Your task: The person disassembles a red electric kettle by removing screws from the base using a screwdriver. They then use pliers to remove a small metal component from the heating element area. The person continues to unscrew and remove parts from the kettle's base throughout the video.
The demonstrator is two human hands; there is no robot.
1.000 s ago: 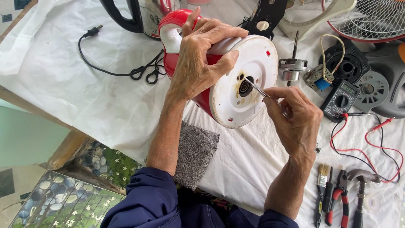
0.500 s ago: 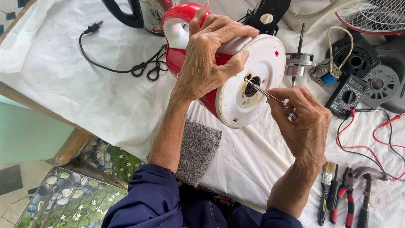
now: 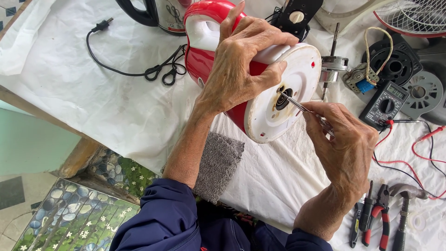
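head view: the red kettle (image 3: 218,51) lies tipped on its side over the white-covered surface (image 3: 93,93), its round white base (image 3: 283,93) facing the person. the left hand (image 3: 237,69) is clamped over the top of the body and the rim of the base, fingers spread and curled tight, holding the kettle off the cloth. the right hand (image 3: 344,148) is closed around a thin screwdriver (image 3: 297,106), pinched between thumb and fingertips, with the metal tip set into the dark socket (image 3: 282,98) at the middle of the base.

to do this step well, i judge the shaft should stay in line with the socket, not slanted, with light inward pressure so the tip does not slip and scar the plastic. the left hand should keep the kettle from rolling while the right one turns.

to the right lie a multimeter (image 3: 384,104) with red leads, a small motor (image 3: 331,69), and near the edge pliers (image 3: 380,211) and a hammer (image 3: 404,204). far left, a black power cord (image 3: 139,69) rests on the cloth.
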